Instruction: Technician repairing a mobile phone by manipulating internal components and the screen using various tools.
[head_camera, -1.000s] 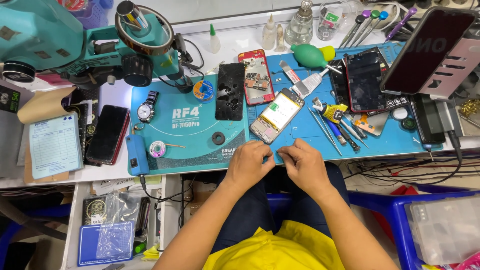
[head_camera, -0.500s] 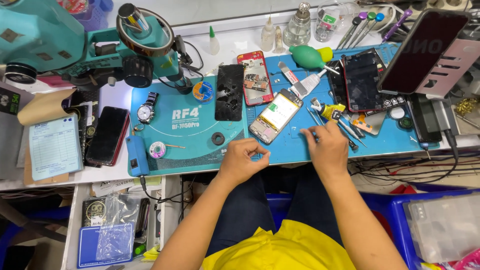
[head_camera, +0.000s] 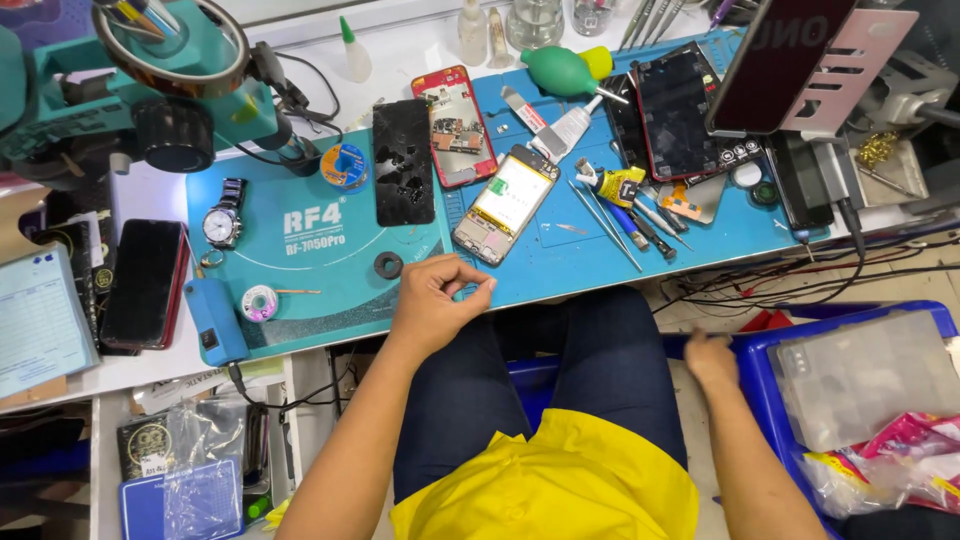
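My left hand (head_camera: 435, 300) rests at the front edge of the blue work mat (head_camera: 320, 290), thumb and forefinger pinched together; whether anything tiny is between them is not visible. Just beyond it lies an opened phone (head_camera: 505, 205) with a pale battery showing. A cracked black screen panel (head_camera: 403, 160) and a red opened phone (head_camera: 455, 125) lie farther back. My right hand (head_camera: 712, 360) hangs below the table edge beside my right thigh, next to a blue bin (head_camera: 760, 345); its fingers are hidden.
Tweezers and small tools (head_camera: 620, 215), a glue tube (head_camera: 565, 130), a green blower (head_camera: 560, 70) and a black phone frame (head_camera: 685, 120) lie on the mat's right. A wristwatch (head_camera: 222, 222), tape roll (head_camera: 260, 300), teal microscope (head_camera: 150, 90) and black phone (head_camera: 145, 285) are at left.
Both hands were together at the mat's front edge. My right hand then went to the tools on the right and has now dropped below the table beside the blue bin.
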